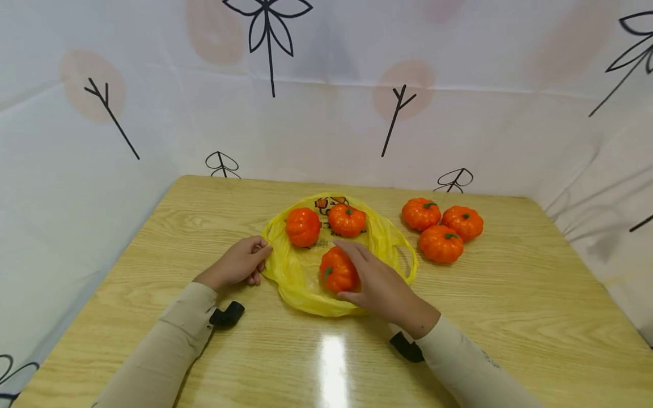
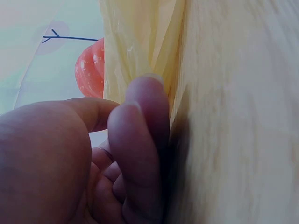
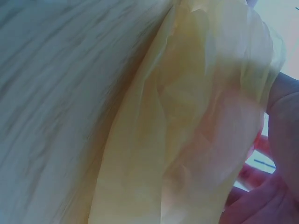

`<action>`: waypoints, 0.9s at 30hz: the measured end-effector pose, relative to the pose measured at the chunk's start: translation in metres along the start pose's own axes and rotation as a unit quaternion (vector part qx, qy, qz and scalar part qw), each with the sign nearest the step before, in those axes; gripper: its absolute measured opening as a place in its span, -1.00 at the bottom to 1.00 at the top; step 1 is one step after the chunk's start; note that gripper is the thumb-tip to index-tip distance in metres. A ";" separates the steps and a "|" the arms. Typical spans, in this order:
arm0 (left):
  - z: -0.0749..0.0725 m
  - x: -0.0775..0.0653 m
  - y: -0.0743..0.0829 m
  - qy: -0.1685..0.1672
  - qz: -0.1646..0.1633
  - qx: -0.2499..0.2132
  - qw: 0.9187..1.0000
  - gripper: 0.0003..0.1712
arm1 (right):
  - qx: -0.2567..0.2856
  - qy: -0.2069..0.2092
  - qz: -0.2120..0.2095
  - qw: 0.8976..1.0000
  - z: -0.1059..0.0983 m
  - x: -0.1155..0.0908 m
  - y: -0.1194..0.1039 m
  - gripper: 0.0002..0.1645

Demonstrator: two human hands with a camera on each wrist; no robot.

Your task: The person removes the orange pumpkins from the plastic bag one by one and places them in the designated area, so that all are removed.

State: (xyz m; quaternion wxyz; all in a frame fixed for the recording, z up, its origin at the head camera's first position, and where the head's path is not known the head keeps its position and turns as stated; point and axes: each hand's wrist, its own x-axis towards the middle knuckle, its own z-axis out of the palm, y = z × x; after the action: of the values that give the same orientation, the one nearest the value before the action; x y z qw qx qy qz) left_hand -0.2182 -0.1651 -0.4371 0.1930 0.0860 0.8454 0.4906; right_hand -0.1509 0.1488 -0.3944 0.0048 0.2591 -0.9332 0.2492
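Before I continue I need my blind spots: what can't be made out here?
Head: right side of the nearest pumpkin, behind the right hand.
Head: full lettering on the yellow bag, too small, partly covered by the back pumpkin.
Left wrist: part of one pumpkin, behind the bag.
Right wrist: tip of the thumb, behind the bag.

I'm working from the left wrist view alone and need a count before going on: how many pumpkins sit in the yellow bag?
Observer: Three: the left pumpkin, the back pumpkin and the front pumpkin are in the yellow bag.
Operator: Is one of them being held?
Observer: Yes, the right hand grips the front pumpkin.
Operator: Any outside?
Observer: Yes, three more pumpkins sit clustered on the table, right of the bag.
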 end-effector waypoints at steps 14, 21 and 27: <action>-0.003 -0.001 -0.002 0.004 -0.008 -0.004 1.000 -0.62 | -0.036 -0.002 -0.010 0.999 -0.001 -0.003 0.004 0.07; -0.003 0.000 -0.001 0.000 -0.007 -0.003 1.000 -0.63 | -0.026 -0.002 -0.012 1.000 -0.001 -0.004 0.004 0.07; -0.002 0.000 -0.003 0.002 -0.005 -0.008 1.000 -0.63 | -0.025 0.008 -0.016 1.000 -0.002 -0.004 0.005 0.13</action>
State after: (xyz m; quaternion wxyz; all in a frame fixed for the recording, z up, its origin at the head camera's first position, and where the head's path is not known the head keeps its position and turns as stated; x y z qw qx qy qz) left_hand -0.2183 -0.1681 -0.4388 0.1947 0.0792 0.8422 0.4965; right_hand -0.1503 0.1549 -0.3957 0.0227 0.2719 -0.9346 0.2281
